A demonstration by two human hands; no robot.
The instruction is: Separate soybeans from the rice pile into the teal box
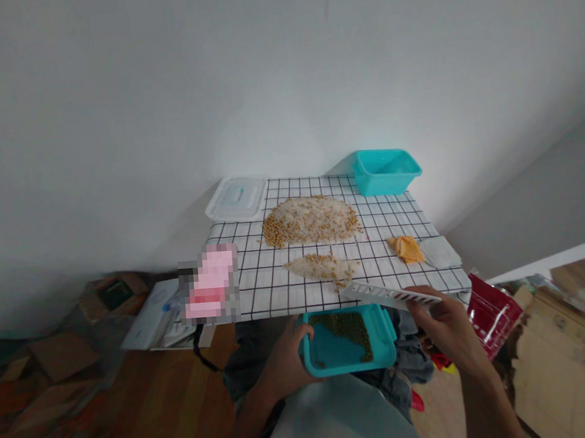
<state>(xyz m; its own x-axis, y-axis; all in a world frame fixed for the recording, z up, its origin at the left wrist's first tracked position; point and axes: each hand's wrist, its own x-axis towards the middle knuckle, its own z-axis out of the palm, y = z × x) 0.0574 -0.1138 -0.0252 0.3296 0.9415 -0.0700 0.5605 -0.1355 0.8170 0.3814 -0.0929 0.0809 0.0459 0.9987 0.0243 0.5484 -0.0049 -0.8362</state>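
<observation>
My left hand (293, 356) grips the left rim of a teal plastic container (388, 336), held at the table's near edge. Small green beans (347, 327) lie along its far and right sides. A white slotted strip (391, 295) is in my right hand (445, 325). Its tip rests by the near edge of a small pile of white grains and tan beans (320, 268). Behind that lies a larger heap of the same mix (312, 219), with tan beans gathered at its left end.
On the grid-patterned table (257, 281) stand a second teal container (387, 176) at the back right and a clear lid (238, 197) at the back left. An orange cloth (407, 249) and a whitish square (441, 252) lie right. A blurred pink object (211, 281) sits left.
</observation>
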